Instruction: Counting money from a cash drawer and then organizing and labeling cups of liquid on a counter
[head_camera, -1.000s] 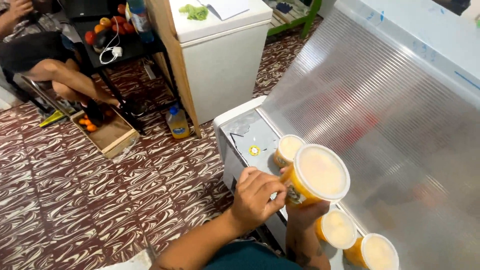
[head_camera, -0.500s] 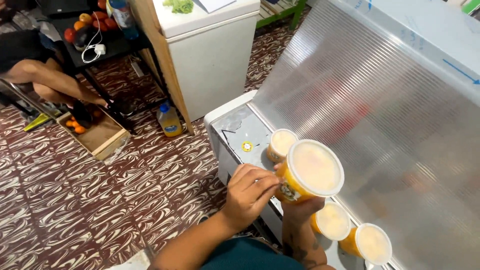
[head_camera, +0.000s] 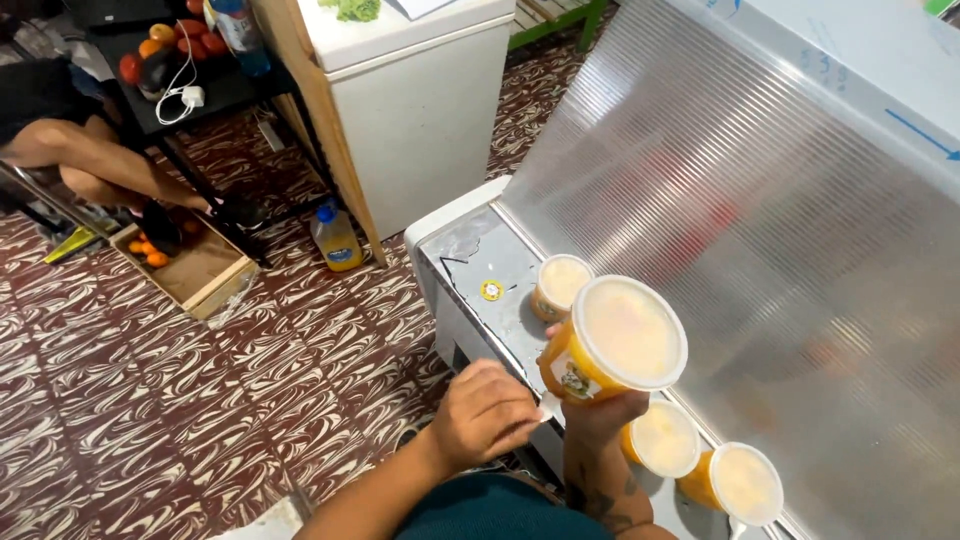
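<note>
Brown-and-white marbled floor tiles (head_camera: 150, 400) fill the left of the head view, and a ribbed translucent panel (head_camera: 760, 230) slopes across the right, above the grey top of a chest freezer (head_camera: 480, 260). On that top, along the panel's lower edge, stand three small lidded yellow tubs: one at the back (head_camera: 560, 285) and two nearer the person, the middle one (head_camera: 662, 438) partly behind the raised hand, the last one (head_camera: 742, 485) at the bottom edge. The right hand (head_camera: 605, 412) holds a larger yellow tub (head_camera: 615, 340) up from below, fingers wrapped round its base, the pale lid tilted toward the camera. The left hand (head_camera: 485, 415) is curled just beside that tub's lower left side, fingertips pinched on what looks like a small white scrap at the wall of the tub; whether it truly grips it cannot be told. A small yellow round sticker (head_camera: 491, 290) lies on the freezer top near the back tub. Farther off stand a white cabinet (head_camera: 420, 120), a yellow bottle with a blue cap (head_camera: 335, 240) on the floor, a wooden crate (head_camera: 190, 270) with a few oranges, and a dark table (head_camera: 200, 90) bearing fruit. Another person's bare legs (head_camera: 90, 160) show at the far left.
</note>
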